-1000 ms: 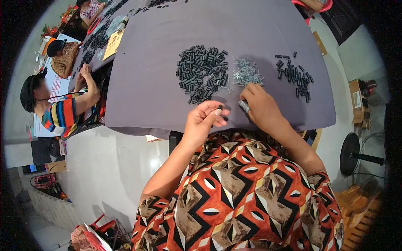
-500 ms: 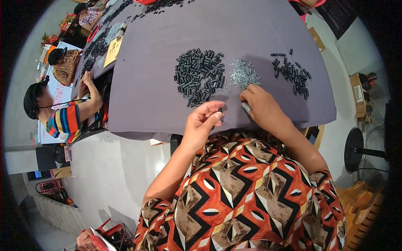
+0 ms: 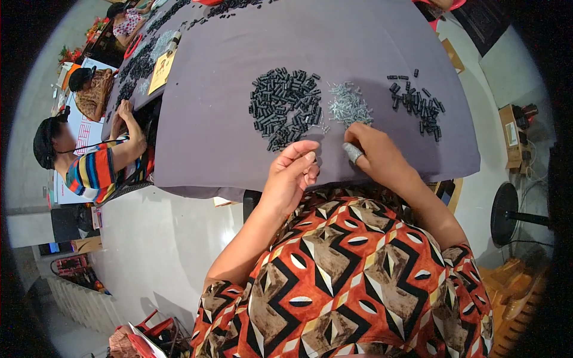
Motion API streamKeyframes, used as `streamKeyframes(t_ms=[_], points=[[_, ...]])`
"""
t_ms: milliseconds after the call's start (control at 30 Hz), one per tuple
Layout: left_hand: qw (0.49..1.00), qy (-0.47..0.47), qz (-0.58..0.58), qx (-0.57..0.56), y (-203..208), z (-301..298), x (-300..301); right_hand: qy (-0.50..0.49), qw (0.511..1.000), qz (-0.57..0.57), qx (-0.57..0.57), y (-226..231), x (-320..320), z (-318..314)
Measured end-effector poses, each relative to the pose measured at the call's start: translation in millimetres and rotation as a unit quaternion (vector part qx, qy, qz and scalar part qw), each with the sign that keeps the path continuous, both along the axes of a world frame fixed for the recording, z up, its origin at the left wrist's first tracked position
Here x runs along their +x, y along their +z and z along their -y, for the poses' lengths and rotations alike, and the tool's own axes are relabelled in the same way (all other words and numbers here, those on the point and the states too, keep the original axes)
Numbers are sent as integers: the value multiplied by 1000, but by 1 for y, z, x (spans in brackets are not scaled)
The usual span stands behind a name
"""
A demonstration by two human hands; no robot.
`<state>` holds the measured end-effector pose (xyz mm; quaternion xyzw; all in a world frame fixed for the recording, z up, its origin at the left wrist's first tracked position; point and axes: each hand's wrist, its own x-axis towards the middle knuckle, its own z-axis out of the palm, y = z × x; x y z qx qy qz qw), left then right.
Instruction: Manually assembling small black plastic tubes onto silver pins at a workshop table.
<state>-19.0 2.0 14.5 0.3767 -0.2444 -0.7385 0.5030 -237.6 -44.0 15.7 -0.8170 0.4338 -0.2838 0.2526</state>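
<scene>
My left hand (image 3: 290, 178) hovers over the table's near edge, thumb and fingers curled together; whatever they hold, if anything, is hidden. Just beyond it lies a large heap of small black cylindrical parts (image 3: 283, 104). My right hand (image 3: 382, 156) is at the near side of a pile of small silvery pin-like pieces (image 3: 348, 102), with its fingers bent down and their tips hidden. A grey wrap (image 3: 353, 153) covers its thumb. To the right of the silvery pile is a looser group of black cylindrical parts (image 3: 421, 108).
A grey cloth covers the table (image 3: 215, 119). At its left side sits a person in a striped top (image 3: 95, 170), with others beyond. More black parts (image 3: 140, 62) and a yellow card (image 3: 161, 71) lie there. A black round-based stand (image 3: 505, 213) is on the floor at right.
The black part that showed at my left fingertips is no longer visible, and those fingers have curled differently. My right hand has turned slightly at the silvery pile, showing more of its wrapped thumb.
</scene>
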Motion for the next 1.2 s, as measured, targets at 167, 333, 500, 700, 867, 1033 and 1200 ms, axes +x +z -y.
streamKeyframes(t_ms=[167,333,500,700,867,1033,1200], points=[[999,13,-1,49,-9,2,1,40,950,215,222,8,13,-8],[998,6,-3,62,-12,-3,-1,56,939,237,243,7,18,-9],[998,-26,22,48,-9,-4,-3,49,949,233,206,11,21,-10],[934,-121,306,-139,-12,-13,-2,97,959,136,229,13,13,-8],[943,-156,254,-149,-11,-15,0,115,896,216,372,15,10,-3],[959,-125,198,-160,-25,-17,-6,80,901,279,322,2,22,-13],[982,-73,153,-87,-26,-15,-7,70,957,235,157,6,29,-19]])
